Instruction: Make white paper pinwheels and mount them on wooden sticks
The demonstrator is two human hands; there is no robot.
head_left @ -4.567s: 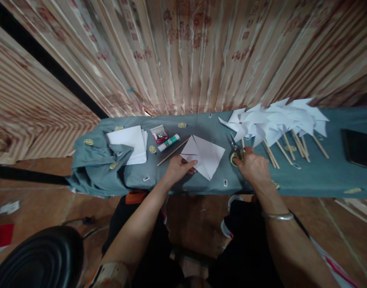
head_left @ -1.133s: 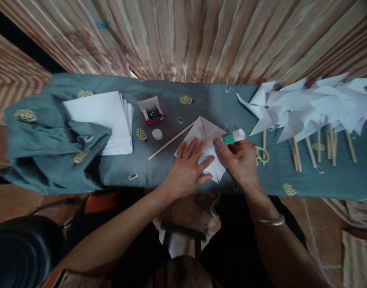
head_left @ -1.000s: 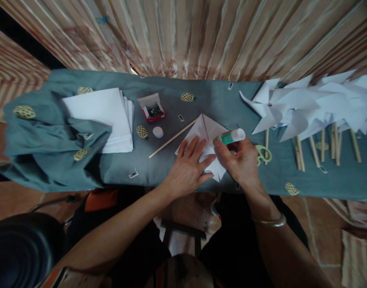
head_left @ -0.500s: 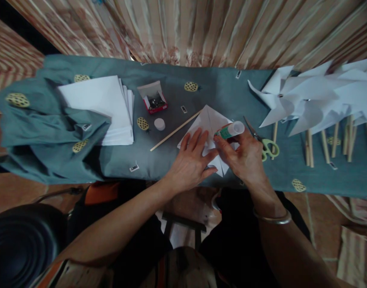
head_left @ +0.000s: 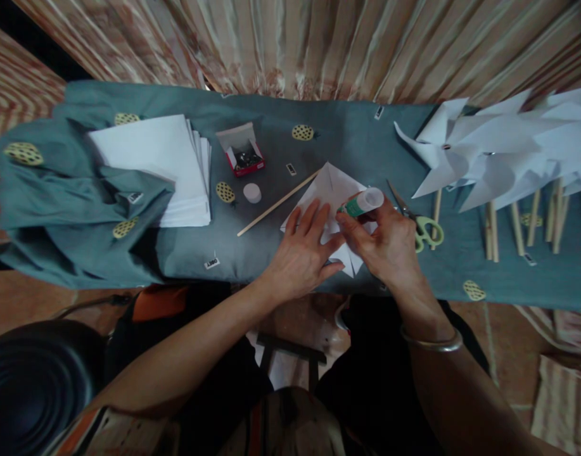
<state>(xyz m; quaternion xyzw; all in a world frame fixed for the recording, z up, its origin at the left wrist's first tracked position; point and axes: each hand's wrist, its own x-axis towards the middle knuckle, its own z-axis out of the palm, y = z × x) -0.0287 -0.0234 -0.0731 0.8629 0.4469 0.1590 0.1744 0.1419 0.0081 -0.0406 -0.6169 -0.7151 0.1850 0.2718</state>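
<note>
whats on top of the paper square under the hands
The left hand lies spread on the paper square, and the right hand holds a glue stick over it. The paper beneath the hands is covered, and the glue stick's tip is hidden.

From the wearer's head, a single camera faces forward and down at close range, framing the left hand [head_left: 300,256], right hand [head_left: 389,244], cloth-covered table [head_left: 188,256] and the curtain [head_left: 290,47] beyond

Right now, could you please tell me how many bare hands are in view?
2: the left hand lies spread on the white paper, and the right hand holds the glue stick.
</note>
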